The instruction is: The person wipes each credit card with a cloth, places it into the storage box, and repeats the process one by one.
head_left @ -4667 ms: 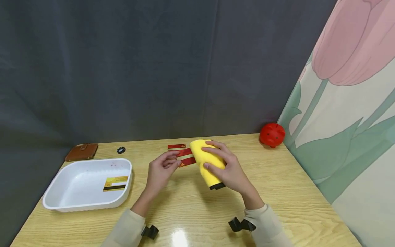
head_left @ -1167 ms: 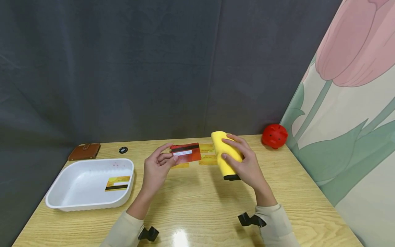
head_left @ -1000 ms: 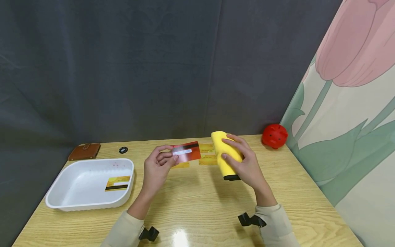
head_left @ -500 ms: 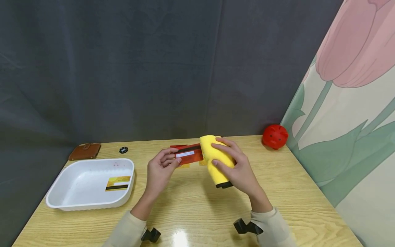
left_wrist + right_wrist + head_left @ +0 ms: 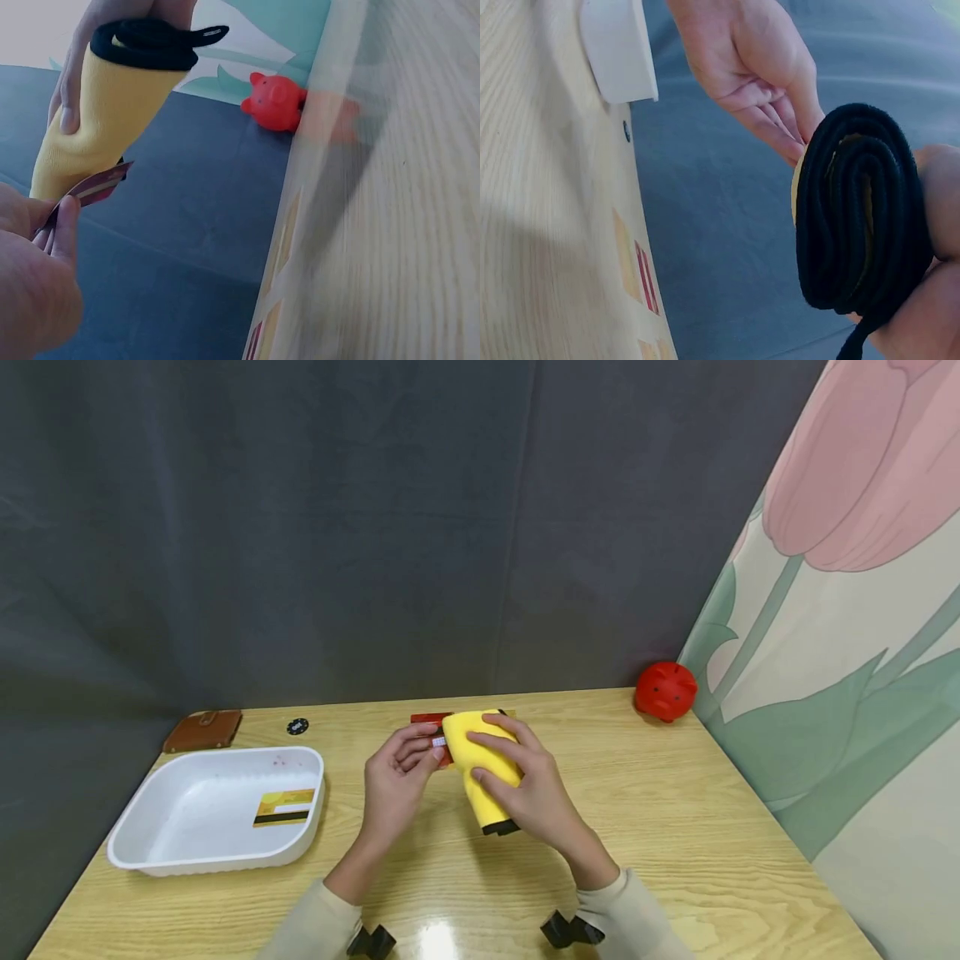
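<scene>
My left hand [image 5: 393, 785] pinches the left end of a red bank card [image 5: 446, 757] between thumb and fingers, above the table. In the left wrist view the card [image 5: 101, 187] bends slightly against a rolled yellow towel [image 5: 476, 768]. The towel has a black edge and a hanging loop [image 5: 208, 35]. My right hand [image 5: 528, 785] grips the roll from the right, fingers spread over it. In the head view the towel covers most of the card. Behind the hands, another red card [image 5: 427, 717] lies on the table, partly hidden.
A white plastic basin [image 5: 217, 864] on the left holds a yellow card [image 5: 283, 808]. Behind it are a brown wallet [image 5: 202, 731] and a black chip [image 5: 297, 727]. A red piggy bank [image 5: 666, 692] stands at the back right, by the painted wall. Several cards lie on the table [image 5: 675, 810].
Over the last second the right hand moved the towel left and down over the red card, covering it. Earlier, the card's black stripe and white strip showed fully, apart from the towel.
</scene>
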`<state>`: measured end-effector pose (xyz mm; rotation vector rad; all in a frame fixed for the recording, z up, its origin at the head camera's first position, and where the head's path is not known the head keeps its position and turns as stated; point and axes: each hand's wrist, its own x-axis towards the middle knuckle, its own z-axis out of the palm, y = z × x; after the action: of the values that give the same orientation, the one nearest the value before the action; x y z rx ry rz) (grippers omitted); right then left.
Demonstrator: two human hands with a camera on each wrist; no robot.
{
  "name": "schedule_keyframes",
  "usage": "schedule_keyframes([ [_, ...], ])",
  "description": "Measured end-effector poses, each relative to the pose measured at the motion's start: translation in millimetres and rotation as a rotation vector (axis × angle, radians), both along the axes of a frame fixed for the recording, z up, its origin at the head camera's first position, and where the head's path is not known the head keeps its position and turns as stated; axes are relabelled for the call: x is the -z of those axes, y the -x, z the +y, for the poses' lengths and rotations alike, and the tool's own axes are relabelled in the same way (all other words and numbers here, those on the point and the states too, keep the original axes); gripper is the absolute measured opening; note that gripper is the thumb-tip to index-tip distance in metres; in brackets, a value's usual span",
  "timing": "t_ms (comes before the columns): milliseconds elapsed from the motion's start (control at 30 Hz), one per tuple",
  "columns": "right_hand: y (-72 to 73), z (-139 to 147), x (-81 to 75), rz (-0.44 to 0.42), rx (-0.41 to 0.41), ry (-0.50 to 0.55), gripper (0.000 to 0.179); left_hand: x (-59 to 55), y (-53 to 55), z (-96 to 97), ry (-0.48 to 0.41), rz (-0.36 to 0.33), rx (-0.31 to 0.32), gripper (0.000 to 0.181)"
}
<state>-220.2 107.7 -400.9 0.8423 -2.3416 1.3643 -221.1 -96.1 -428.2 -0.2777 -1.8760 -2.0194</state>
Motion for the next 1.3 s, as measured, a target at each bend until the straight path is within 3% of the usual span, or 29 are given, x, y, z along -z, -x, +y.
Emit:
schedule_keyframes([
  [300, 2.2, 1.2, 4.1, 0.016, 0.066, -0.015, 0.042, 0.5, -4.2, 6.3, -0.02, 0.009, 0.028, 0.027],
  [500, 9.1, 12.3, 4.8, -0.032, 0.118, 0.014, 0.041, -1.6, -6.1, 6.9, 0.009, -0.013, 0.072, 0.028],
  [733, 24.2, 32.5, 11.6, -0.09, 0.177, 0.058, 0.041, -1.0, -3.3, -1.2, 0.089, -0.073, 0.019, 0.025],
  [900, 34.4, 52.9, 13.9, -0.126, 0.258, 0.065, 0.041, -4.0, -0.7, -8.5, 0.09, -0.092, 0.028, 0.027],
  [1100, 39.0, 73.9, 6.6, -0.13, 0.323, 0.082, 0.043, -17.5, 2.8, -28.7, 0.092, -0.117, 0.017, 0.03],
  [1300, 39.7, 83.8, -1.8, -0.149, 0.328, 0.112, 0.044, -33.7, 0.0, -69.8, 0.149, -0.13, -0.014, 0.032],
])
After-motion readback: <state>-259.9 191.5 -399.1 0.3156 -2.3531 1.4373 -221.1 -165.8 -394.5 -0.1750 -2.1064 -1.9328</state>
